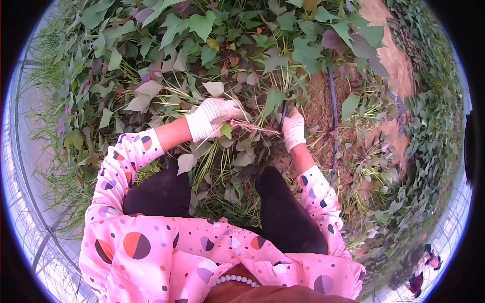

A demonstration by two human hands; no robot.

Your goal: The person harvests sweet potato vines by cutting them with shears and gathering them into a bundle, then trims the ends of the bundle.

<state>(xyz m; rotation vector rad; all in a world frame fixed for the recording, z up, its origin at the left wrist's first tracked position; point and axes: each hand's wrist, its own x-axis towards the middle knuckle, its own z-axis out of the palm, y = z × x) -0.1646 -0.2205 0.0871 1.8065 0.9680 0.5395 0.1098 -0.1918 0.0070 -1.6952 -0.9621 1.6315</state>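
Note:
My left hand (216,117), in a white ribbed work glove, is closed around a bunch of vine stems (255,128). The thin reddish stems stretch to the right from its fingers towards my right hand (294,129). That hand, also gloved in white, is closed on a dark narrow object (283,113) that rises from its thumb side; I cannot tell what kind it is. The far ends of the stems come right up to this object. Heart-shaped green and purplish leaves (214,89) hang around both hands, some turned pale underside up.
A black hose (333,108) runs along the bare soil (317,101) to the right of my right hand. Dense leafy vines (202,25) fill the ground ahead. My dark-clad knees (283,207) are bent close behind the hands. Other people (417,284) appear far off at lower right.

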